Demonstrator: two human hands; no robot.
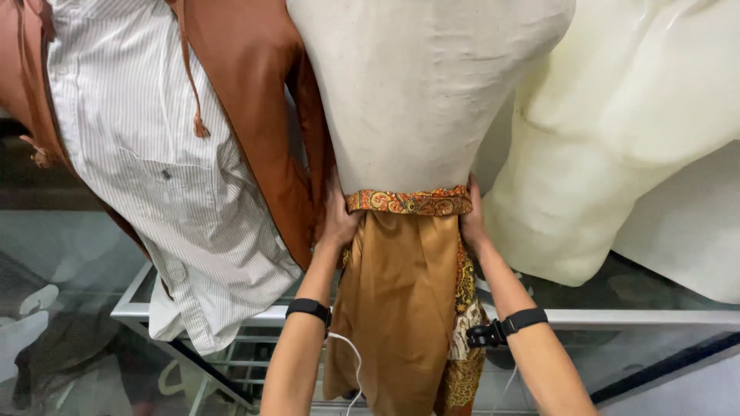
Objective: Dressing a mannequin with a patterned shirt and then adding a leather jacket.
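At the far left hung a striped shirt (162, 177) under a brown jacket (254, 100). Just right of it, your left hand (338, 219) pressed the left end of the patterned waistband (408, 202) on the beige dress form (416, 85); whether its fingers pinched the cloth, you couldn't tell. The mustard skirt (397, 308) hung down between your forearms. Your right hand (472, 219) held the band's right end, fingers tucked behind. A cream form (617, 139) stood at the right.
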